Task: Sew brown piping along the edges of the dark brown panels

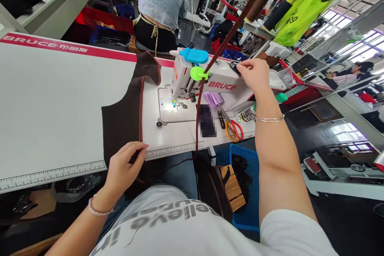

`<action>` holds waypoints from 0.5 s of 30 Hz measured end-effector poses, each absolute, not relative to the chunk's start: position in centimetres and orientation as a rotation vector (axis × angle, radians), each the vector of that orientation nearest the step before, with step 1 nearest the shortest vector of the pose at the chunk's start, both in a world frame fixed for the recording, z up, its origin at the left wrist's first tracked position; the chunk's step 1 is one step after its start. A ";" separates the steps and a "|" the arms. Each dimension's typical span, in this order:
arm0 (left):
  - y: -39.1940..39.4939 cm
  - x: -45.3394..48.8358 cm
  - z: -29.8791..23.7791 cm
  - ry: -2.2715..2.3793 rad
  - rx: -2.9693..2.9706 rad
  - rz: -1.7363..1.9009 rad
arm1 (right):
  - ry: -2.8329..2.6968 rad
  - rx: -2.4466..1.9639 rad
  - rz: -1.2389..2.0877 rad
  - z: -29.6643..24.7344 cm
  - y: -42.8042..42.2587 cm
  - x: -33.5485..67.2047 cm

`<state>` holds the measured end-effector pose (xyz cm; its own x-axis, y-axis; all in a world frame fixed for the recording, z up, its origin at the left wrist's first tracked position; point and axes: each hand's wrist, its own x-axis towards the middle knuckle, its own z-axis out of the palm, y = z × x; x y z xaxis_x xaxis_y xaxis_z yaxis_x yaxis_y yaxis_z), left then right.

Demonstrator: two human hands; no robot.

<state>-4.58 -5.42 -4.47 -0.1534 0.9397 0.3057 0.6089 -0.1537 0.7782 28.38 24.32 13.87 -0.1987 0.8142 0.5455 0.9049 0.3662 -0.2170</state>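
The left hand (124, 166), at lower left of the frame, has its thumb and fingers pressed together, pinching the edge of a dark brown fabric panel (123, 122). The panel lies on the white sewing table (51, 120), and its reddish-brown binding (141, 108) runs up toward the sewing machine (207, 82) at centre. The right hand (253, 75), at upper right of centre, is raised to the machine head, its fingers bunched against a small dark fitting (235, 68); whether they pinch anything cannot be told.

A brown strip (223, 46) descends from the upper right, passes a green clip (198, 73) and hangs past the table's front edge. Between the hands lie a purple folded item (212, 99), a pixelated dark item (207, 121), black snips (221, 119) and orange-and-red-handled scissors (234, 130). Below the table, at lower right of centre, sits a blue basket (244, 188). At upper centre, a co-worker (159, 0) sits with their back to the camera. Thread cones (277, 14) stand at upper right, beside a yellow-green cloth (312, 4).
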 end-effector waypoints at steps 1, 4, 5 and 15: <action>-5.4 -4.6 -4.5 1.753 1.750 1.213 | -2.058 -1.501 -0.200 13.8 24.5 28.5; -5.2 -4.5 -4.6 1.747 1.767 1.209 | -2.067 -1.529 -0.237 13.6 25.0 28.7; -5.2 -4.5 -4.5 1.738 1.775 1.213 | -2.064 -1.513 -0.254 13.4 25.2 28.9; -4.6 -4.2 -4.3 1.754 1.786 1.153 | -2.043 -1.363 -0.331 11.8 24.9 28.4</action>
